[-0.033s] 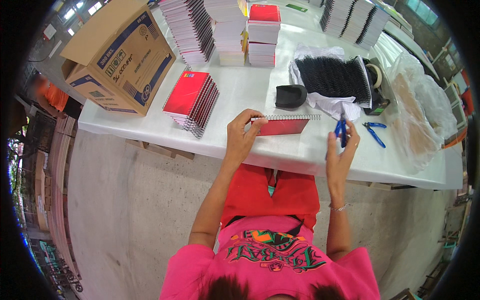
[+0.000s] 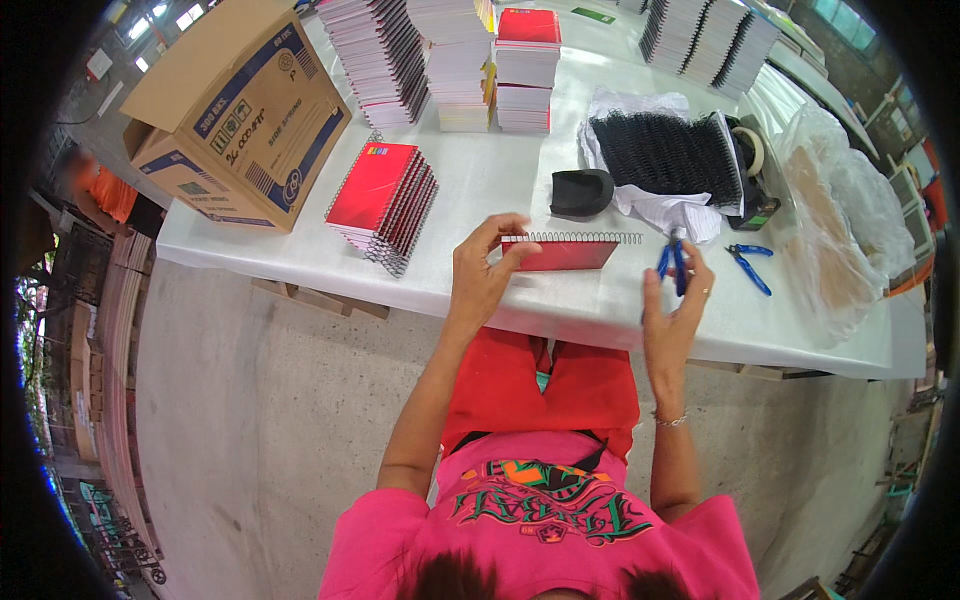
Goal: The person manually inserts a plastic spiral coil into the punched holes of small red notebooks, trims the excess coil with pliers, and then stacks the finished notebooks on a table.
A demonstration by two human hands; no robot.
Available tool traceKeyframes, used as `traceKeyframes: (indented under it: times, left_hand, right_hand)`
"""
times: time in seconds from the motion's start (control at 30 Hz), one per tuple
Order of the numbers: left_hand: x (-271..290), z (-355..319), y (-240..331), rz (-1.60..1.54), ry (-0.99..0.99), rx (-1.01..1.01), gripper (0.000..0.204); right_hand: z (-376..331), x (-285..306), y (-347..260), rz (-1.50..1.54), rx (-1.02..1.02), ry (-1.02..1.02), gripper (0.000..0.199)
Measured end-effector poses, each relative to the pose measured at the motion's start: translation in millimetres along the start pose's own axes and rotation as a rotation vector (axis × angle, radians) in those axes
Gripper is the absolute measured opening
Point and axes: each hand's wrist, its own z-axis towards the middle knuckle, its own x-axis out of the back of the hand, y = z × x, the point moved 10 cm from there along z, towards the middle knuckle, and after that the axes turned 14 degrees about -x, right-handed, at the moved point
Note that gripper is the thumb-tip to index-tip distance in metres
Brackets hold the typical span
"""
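Notebook (image 2: 560,254) lies at the counter's (image 2: 300,250) near edge, left hand (image 2: 483,275) pinning its corner, fingers spread. Right hand (image 2: 672,305) grips blue pliers (image 2: 673,262). Overhanging wire coil (image 2: 585,238) could bend if squeezed crooked.

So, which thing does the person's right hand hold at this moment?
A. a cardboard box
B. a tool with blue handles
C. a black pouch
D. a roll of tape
B: the right hand grips a tool with blue handles above the white table, while the left hand rests on the red notebook. A second blue tool lies apart on the table.
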Motion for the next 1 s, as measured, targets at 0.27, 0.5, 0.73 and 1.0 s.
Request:
traceKeyframes:
  times: [0.27, 0.5, 0.73, 1.0]
  left_hand:
    - [-5, -10, -2, -0.041, -0.085, 0.161, 0.021]
    - [-8, -26, -9, -0.133, -0.122, 0.285, 0.021]
    - [-9, -25, -3, -0.224, -0.032, 0.238, 0.022]
    - [-7, -32, -4, -0.163, -0.054, 0.272, 0.033]
  right_hand:
    - [-40, -50, -41, 0.169, 0.065, -0.272, 0.056]
    - [-55, -66, -59, -0.001, 0.193, -0.297, 0.056]
    - [-63, -71, -59, -0.068, 0.215, -0.255, 0.054]
    - [-65, -72, -62, -0.101, 0.219, -0.242, 0.054]
